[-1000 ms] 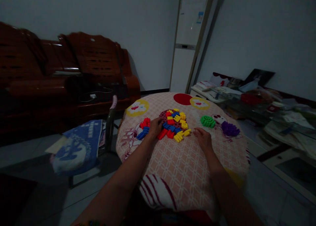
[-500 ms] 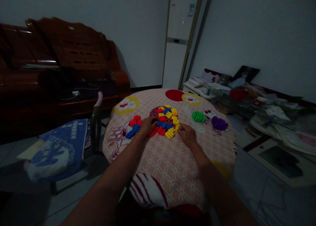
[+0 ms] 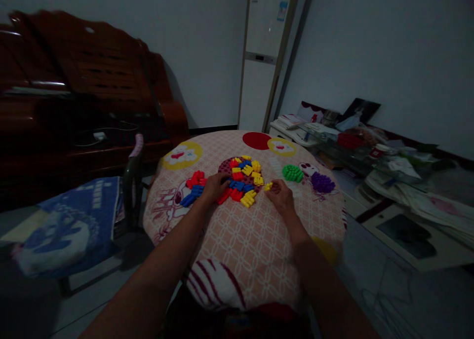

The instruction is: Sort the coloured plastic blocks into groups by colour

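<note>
A pile of red, blue and yellow plastic toy blocks (image 3: 237, 184) lies mid-table, partly over a round maroon dotted patch (image 3: 224, 165). My right hand (image 3: 282, 198), just right of the pile, pinches a small yellow block (image 3: 268, 186) between thumb and fingers. At the pile's left side, my left hand (image 3: 215, 188) has its fingers curled down among blue and red pieces; what they grip, if anything, is hidden. Left of that hand lie some red blocks (image 3: 196, 178) and blue blocks (image 3: 191, 196).
A green cluster of blocks (image 3: 292, 173) and a purple cluster (image 3: 323, 182) sit on the right of the round, cloth-covered table (image 3: 255, 245). A chair with a blue cloth (image 3: 92, 206) stands left. Behind are a wooden sofa (image 3: 111, 72) and a cluttered glass-topped cabinet (image 3: 344, 154).
My right hand has drawn a yellow block away from the pile's right edge, leaving a gap. My left hand stays at the pile's left side. The view has shifted slightly.
</note>
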Demonstrator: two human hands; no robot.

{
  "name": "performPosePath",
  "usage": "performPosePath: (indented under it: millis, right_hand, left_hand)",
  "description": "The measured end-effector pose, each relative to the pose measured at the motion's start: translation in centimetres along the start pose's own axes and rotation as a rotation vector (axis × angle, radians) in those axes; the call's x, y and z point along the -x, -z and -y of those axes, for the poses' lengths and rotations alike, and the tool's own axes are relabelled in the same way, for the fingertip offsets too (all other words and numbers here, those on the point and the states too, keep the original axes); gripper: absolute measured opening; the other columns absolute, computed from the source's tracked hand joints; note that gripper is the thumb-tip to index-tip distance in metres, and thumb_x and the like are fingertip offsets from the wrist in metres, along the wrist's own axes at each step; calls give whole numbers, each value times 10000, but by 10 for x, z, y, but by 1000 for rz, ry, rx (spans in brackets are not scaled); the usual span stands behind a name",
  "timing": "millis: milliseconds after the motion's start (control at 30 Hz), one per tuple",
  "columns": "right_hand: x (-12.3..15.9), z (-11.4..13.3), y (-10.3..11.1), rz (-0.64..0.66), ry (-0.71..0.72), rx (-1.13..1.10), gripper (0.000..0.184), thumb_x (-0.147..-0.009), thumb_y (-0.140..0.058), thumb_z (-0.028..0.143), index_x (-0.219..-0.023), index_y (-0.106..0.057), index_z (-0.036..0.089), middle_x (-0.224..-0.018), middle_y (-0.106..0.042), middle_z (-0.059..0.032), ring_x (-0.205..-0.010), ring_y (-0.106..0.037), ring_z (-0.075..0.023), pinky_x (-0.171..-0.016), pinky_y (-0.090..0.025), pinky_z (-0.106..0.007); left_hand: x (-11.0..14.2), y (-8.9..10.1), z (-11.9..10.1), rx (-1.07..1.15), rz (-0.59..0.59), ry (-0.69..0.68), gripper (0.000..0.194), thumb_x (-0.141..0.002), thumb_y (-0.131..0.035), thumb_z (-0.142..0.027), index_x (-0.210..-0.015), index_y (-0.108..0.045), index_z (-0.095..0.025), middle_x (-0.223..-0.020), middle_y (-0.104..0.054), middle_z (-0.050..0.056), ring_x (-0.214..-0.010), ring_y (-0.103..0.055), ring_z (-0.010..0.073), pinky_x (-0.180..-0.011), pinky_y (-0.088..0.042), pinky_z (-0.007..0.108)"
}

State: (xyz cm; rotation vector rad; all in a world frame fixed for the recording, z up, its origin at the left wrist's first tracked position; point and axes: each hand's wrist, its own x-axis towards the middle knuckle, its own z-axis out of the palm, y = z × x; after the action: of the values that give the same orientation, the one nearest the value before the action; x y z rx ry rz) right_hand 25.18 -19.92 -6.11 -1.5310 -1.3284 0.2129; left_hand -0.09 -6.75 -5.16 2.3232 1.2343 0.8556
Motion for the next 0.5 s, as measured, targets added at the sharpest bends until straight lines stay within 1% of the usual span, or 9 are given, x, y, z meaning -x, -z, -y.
performPosePath:
  millis: [167,233,333,500]
  right_hand:
    - [-7,-21,33,-281,-99,98,413,-695,-681,487,-979,-640,190,-889,-720,-73,-791,-672,-217,-740,-559,-353]
    - [-10,-30,43,-352,-140,131,424,-690,-677,500,-973,-641,187,-895,-725,-84,-788,-676,-223,-731,-561,-355]
    - [-12,-40,50,-371,-168,127,443,-685,-678,505,-982,-644,178,-929,-732,-100,-803,-686,-229,-740,-564,-357]
    - [-13,-44,49,-293,-154,151,412,-676,-682,460,-987,-656,191,-932,-739,-90,-833,-694,-238,-786,-554,-373]
  left_hand:
    - [1,3,-4,17,2,18,338,-831,-593,-237,-1129,-746,-195,-1085,-770,68,-946,-704,233,-927,-539,340]
    - [1,4,-6,13,6,23,339,-831,-588,-235,-1128,-747,-202,-1089,-769,62,-950,-705,231,-922,-538,332]
    - [1,4,-7,-1,8,23,335,-829,-588,-238,-1122,-749,-205,-1106,-766,62,-978,-703,238,-930,-535,331]
    - [1,2,-4,-11,0,26,340,-830,-590,-246,-1133,-738,-201,-1105,-764,66,-983,-696,242,-946,-534,349]
